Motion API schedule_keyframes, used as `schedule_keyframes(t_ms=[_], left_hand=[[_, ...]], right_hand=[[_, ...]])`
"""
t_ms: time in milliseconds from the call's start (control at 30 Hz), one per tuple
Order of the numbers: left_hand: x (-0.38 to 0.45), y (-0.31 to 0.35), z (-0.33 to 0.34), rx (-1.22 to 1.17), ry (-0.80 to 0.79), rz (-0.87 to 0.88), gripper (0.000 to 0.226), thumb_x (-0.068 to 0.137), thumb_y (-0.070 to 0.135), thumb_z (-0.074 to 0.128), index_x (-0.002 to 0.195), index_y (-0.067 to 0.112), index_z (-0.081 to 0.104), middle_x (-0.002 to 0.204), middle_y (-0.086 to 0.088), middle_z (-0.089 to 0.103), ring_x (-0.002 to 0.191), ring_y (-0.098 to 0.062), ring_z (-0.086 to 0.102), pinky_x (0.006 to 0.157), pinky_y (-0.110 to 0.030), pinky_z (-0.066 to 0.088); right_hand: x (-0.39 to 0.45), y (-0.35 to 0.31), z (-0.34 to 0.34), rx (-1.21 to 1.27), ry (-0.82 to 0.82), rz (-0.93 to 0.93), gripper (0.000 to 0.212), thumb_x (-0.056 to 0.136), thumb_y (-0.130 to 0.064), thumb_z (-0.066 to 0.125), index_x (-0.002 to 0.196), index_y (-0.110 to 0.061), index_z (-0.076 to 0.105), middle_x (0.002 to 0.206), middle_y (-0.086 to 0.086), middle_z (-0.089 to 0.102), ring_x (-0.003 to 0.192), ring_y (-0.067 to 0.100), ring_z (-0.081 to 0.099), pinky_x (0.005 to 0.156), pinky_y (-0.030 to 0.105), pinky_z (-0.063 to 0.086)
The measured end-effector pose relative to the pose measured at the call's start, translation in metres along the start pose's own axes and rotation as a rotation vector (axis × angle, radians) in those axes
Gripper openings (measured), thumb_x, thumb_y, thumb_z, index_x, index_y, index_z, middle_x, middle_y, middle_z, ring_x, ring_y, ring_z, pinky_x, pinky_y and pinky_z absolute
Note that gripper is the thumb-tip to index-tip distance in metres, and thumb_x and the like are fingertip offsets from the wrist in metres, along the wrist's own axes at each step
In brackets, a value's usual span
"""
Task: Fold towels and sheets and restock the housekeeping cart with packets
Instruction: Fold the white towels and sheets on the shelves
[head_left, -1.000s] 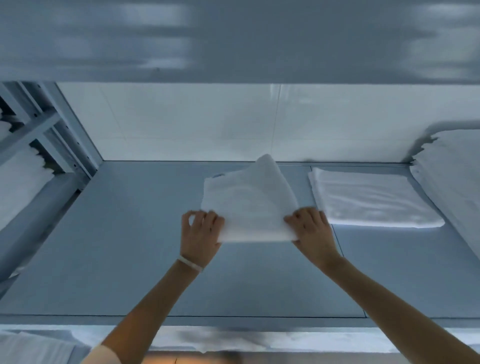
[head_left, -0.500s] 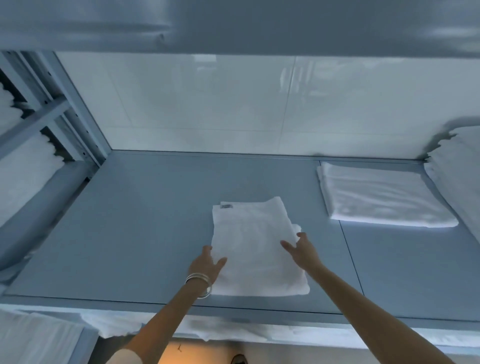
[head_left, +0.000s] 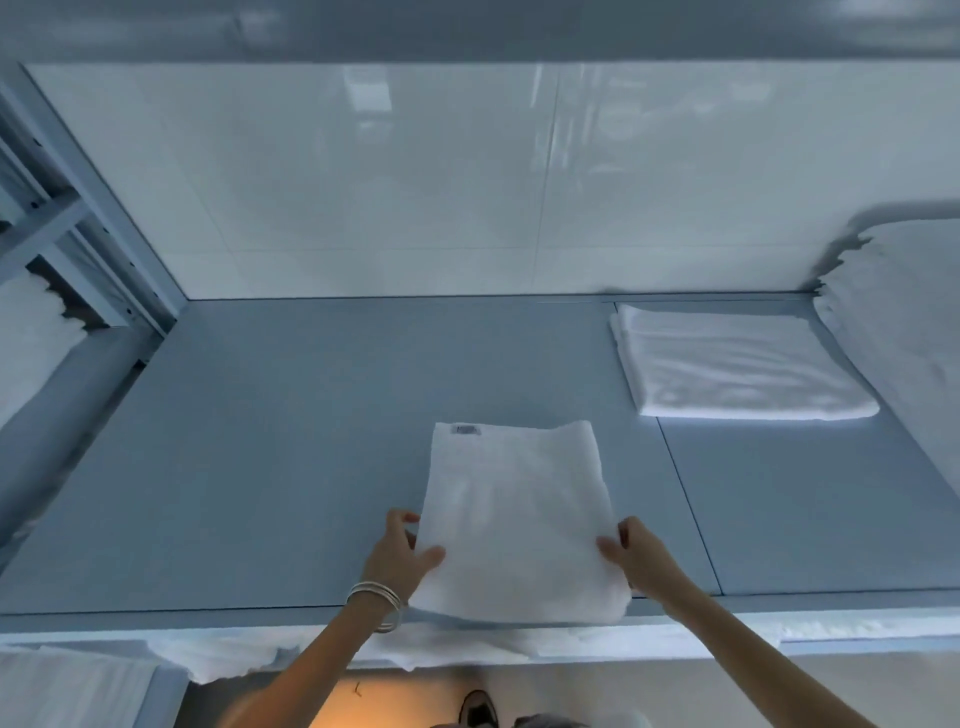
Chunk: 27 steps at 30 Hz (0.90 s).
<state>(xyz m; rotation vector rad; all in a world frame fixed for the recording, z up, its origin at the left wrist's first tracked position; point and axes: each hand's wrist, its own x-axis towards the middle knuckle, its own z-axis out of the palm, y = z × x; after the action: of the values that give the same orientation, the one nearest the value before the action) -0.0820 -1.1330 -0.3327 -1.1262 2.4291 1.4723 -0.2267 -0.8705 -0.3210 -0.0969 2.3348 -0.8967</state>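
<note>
A folded white towel (head_left: 514, 514) with a small label at its far left corner lies on the grey shelf (head_left: 291, 457), its near end at the front edge. My left hand (head_left: 397, 558), bangles on the wrist, grips the towel's near left side, thumb on top. On the opposite near side my right hand (head_left: 636, 558) grips it the same way.
Another folded white towel (head_left: 737, 364) lies at the back right of the shelf. A tall stack of white linen (head_left: 904, 322) stands at the far right. More white linen (head_left: 31, 343) fills the rack on the left. A white tiled wall (head_left: 415, 182) closes the back.
The towel, raised at its far end a second ago, was laid flat on the shelf. Both hands then let go briefly and now hold its near sides, closer to the front edge.
</note>
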Motion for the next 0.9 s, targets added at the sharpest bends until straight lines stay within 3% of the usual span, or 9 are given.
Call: schedule_keyframes(t_ms=[133,233,333,500,600,667,733,833,900], left_hand=[[-0.002,-0.015,0.014,0.147,-0.070,-0.062,0.036,0.084,0.028,0.068,0.102,0.017,0.038,0.095,-0.005,0.060,0.087,-0.025,0.061,0.079,-0.031,0.047],[0.002,-0.009,0.014,0.135,0.030,-0.027,0.030,0.086,0.027,0.066,0.099,0.016,0.041,0.094,-0.003,0.059,0.089,-0.027,0.060,0.073,-0.029,0.042],[0.001,-0.004,0.012,0.130,0.116,0.049,0.026,0.086,0.026,0.065,0.097,0.017,0.043,0.093,-0.002,0.059,0.084,-0.025,0.059,0.074,-0.031,0.044],[-0.003,0.011,0.016,0.663,0.164,0.205,0.054,0.072,0.040,0.077,0.105,0.011,0.047,0.106,-0.008,0.053,0.084,-0.031,0.063,0.066,-0.034,0.048],[-0.007,0.018,0.032,0.822,0.216,0.563,0.088,0.040,0.036,0.089,0.113,0.008,0.049,0.113,-0.010,0.049,0.092,-0.029,0.054,0.071,-0.038,0.053],[-0.019,0.018,0.048,0.865,0.095,0.786,0.078,0.060,0.051,0.072,0.122,0.014,0.045,0.125,-0.008,0.049,0.115,-0.028,0.044,0.102,-0.045,0.036],[-0.028,0.016,0.064,0.995,-0.084,0.810,0.079,0.066,0.070,0.045,0.125,0.018,0.043,0.131,-0.005,0.054,0.124,-0.029,0.038,0.109,-0.052,0.015],[-0.018,0.008,0.080,1.175,-0.300,0.637,0.120,0.039,0.085,0.057,0.133,0.013,0.036,0.141,-0.009,0.043,0.127,-0.037,0.038,0.103,-0.063,0.026],[-0.011,0.012,0.081,1.157,-0.288,0.615,0.128,0.029,0.077,0.072,0.133,0.013,0.037,0.140,-0.010,0.046,0.123,-0.038,0.049,0.093,-0.061,0.039]], right_hand=[[0.002,0.009,0.007,-0.089,-0.038,0.011,0.024,0.093,-0.032,0.057,0.093,-0.013,0.041,0.095,0.006,0.054,0.081,0.021,0.052,0.070,0.030,0.045],[-0.009,0.002,0.002,-0.052,-0.176,-0.069,0.053,0.081,-0.033,0.072,0.115,-0.015,0.036,0.106,0.000,0.054,0.096,0.019,0.056,0.066,0.021,0.045],[-0.019,0.011,0.002,0.008,-0.202,-0.085,0.065,0.077,-0.025,0.076,0.125,-0.016,0.035,0.116,0.003,0.057,0.106,0.024,0.058,0.084,0.033,0.051],[-0.020,0.010,0.016,-0.263,0.003,-0.028,0.066,0.086,-0.031,0.066,0.137,-0.011,0.028,0.130,0.011,0.052,0.109,0.031,0.056,0.091,0.037,0.045],[-0.030,-0.002,0.028,-0.641,0.346,-0.413,0.097,0.054,-0.038,0.089,0.132,-0.010,0.038,0.112,0.010,0.059,0.089,0.028,0.064,0.070,0.037,0.053],[-0.038,0.000,0.044,-0.786,0.350,-0.628,0.109,0.032,-0.055,0.090,0.123,-0.010,0.048,0.106,0.010,0.066,0.090,0.028,0.067,0.070,0.038,0.057],[-0.039,0.011,0.059,-0.971,0.178,-0.672,0.112,0.028,-0.071,0.080,0.119,-0.009,0.060,0.114,0.013,0.066,0.104,0.030,0.065,0.082,0.045,0.054],[-0.029,0.019,0.067,-1.113,0.059,-0.601,0.119,0.013,-0.064,0.084,0.116,-0.006,0.066,0.119,0.018,0.064,0.107,0.034,0.063,0.085,0.048,0.053],[-0.023,0.011,0.059,-1.104,0.041,-0.600,0.106,0.013,-0.042,0.091,0.112,-0.010,0.066,0.109,0.013,0.069,0.098,0.026,0.068,0.078,0.035,0.057]])
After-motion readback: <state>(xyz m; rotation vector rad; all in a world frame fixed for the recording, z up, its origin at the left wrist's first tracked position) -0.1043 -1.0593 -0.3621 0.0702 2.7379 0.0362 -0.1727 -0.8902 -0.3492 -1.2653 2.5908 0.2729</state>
